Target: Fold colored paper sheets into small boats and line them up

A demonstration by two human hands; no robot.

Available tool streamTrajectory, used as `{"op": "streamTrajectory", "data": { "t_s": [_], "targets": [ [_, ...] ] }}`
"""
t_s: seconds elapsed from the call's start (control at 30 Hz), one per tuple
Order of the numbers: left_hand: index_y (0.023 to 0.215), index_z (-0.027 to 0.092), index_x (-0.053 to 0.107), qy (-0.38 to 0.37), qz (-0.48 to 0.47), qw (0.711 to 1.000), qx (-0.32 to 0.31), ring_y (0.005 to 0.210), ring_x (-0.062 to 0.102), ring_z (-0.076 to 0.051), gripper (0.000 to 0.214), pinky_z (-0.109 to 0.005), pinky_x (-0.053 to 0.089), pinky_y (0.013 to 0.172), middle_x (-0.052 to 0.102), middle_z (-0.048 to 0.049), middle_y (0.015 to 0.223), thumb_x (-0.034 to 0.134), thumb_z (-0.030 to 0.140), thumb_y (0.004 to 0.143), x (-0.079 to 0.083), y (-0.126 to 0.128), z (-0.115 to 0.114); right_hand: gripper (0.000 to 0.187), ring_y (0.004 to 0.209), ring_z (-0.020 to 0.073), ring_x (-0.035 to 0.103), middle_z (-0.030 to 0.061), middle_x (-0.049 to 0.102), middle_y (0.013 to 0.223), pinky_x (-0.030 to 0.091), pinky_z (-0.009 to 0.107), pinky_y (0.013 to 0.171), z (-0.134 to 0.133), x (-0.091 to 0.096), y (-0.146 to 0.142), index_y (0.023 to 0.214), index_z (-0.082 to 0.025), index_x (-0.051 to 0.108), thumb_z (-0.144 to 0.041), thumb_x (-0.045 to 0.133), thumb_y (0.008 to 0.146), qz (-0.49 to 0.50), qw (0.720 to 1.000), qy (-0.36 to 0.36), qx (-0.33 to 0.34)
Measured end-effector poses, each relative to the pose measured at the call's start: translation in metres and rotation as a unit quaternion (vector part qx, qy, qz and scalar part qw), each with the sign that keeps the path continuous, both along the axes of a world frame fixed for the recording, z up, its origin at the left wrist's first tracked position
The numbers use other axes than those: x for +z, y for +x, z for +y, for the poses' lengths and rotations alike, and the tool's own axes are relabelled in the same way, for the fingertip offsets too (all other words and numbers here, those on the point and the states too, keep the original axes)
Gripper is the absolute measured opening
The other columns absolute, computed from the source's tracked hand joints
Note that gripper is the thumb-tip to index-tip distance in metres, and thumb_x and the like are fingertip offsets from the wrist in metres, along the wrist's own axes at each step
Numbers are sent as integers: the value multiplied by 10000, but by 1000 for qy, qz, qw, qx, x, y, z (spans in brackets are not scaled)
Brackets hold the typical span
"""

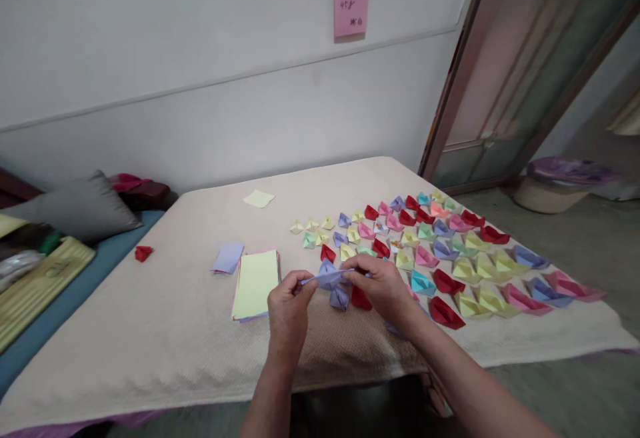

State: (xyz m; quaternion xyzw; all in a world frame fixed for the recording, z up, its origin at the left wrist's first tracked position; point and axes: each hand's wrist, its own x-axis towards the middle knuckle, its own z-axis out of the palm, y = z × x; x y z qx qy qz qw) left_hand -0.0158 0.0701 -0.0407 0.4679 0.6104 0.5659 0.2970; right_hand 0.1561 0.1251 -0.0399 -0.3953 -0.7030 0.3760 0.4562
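Note:
My left hand [289, 308] and my right hand [383, 286] pinch the two ends of a folded purple paper piece [329, 277], held just above the table. Both hands have their fingers closed on it. Below it on the cloth lie a finished purple boat [339, 298] and a red boat [360, 299]. A stack of paper sheets [255, 283] with a yellow sheet on top lies just left of my left hand. A loose purple sheet [228, 258] sits beside the stack.
Several coloured paper boats [450, 251] lie in rows over the right half of the beige table cloth [165, 331]. A yellow sheet [259, 199] lies farther back. A red paper piece [143, 253] and a grey cushion [80, 208] are at left. A pink note [351, 10] hangs on the wall.

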Motion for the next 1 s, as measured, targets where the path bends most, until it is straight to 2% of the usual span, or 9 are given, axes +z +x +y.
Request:
{"op": "streamTrajectory", "data": {
  "t_s": [0.07, 0.17, 0.23, 0.3, 0.37, 0.43, 0.67, 0.9, 1.0],
  "targets": [
    [662, 196, 663, 30, 33, 999, 3, 687, 516, -147, 35, -234, 376, 618, 590, -5, 712, 677, 225, 675, 0, -2, 1, 57, 743, 166, 565, 21, 628, 748, 422, 269, 692, 1, 2, -1, 665, -192, 652, -167, 616, 702, 23, 1000, 8, 6],
    [669, 181, 642, 51, -20, 998, -12, 946, 544, -200, 60, -268, 400, 782, 624, -62, 998, 676, 228, 681, 0, -2, 1, 66, 614, 148, 552, 7, 607, 640, 418, 258, 584, 0, 3, -4, 633, -175, 625, -225, 654, 665, 73, 991, -104, 48],
    [751, 172, 625, 27, -116, 992, -33, 872, 560, -179, 106, -271, 413, 759, 632, -63, 969, 652, 269, 720, 0, 1, 0, 119, 492, 119, 504, -18, 572, 543, 378, 235, 491, -2, 2, -8, 648, -165, 616, -271, 668, 660, 108, 971, -198, 78],
    [801, 166, 585, 14, -197, 979, -43, 693, 537, -133, 159, -246, 416, 667, 610, -20, 783, 627, 312, 752, -1, 3, 0, 156, 461, 105, 484, -21, 565, 524, 359, 223, 467, -4, -1, -11, 652, -155, 613, -293, 686, 654, 134, 959, -233, 93],
    [785, 163, 548, 16, -221, 975, -37, 583, 475, -100, 184, -218, 392, 591, 528, 28, 647, 620, 331, 761, -2, 4, 0, 168, 448, 89, 452, -27, 546, 504, 334, 210, 451, -6, -5, -15, 622, -149, 608, -286, 703, 643, 126, 963, -219, 96],
    [756, 160, 534, 14, -199, 979, -29, 552, 436, -86, 186, -201, 364, 553, 476, 45, 607, 622, 324, 757, -2, 4, 0, 160, 444, 80, 422, -35, 522, 485, 312, 203, 441, -8, -7, -18, 587, -149, 603, -259, 708, 638, 93, 972, -190, 98],
    [692, 169, 549, -22, -94, 994, -47, 550, 413, -92, 159, -200, 333, 520, 468, 49, 586, 616, 306, 737, -1, 7, -2, 162, 466, 77, 396, -45, 482, 490, 294, 197, 443, -18, -3, -24, 601, -156, 626, -256, 639, 728, 36, 982, -154, 102],
    [712, 165, 561, -28, -107, 992, -65, 559, 399, -89, 145, -199, 325, 518, 467, 49, 593, 623, 293, 737, -1, 10, -3, 142, 429, 70, 393, -53, 470, 465, 288, 187, 410, -18, -4, -24, 586, -158, 606, -226, 637, 706, 50, 977, -174, 109],
    [719, 161, 562, -29, -151, 985, -76, 559, 408, -84, 148, -197, 332, 526, 484, 47, 606, 637, 287, 730, -1, 12, -3, 186, 415, 68, 393, -54, 463, 449, 296, 186, 401, -19, 0, -24, 543, -156, 583, -247, 645, 693, 74, 967, -211, 118]
  ]
}}
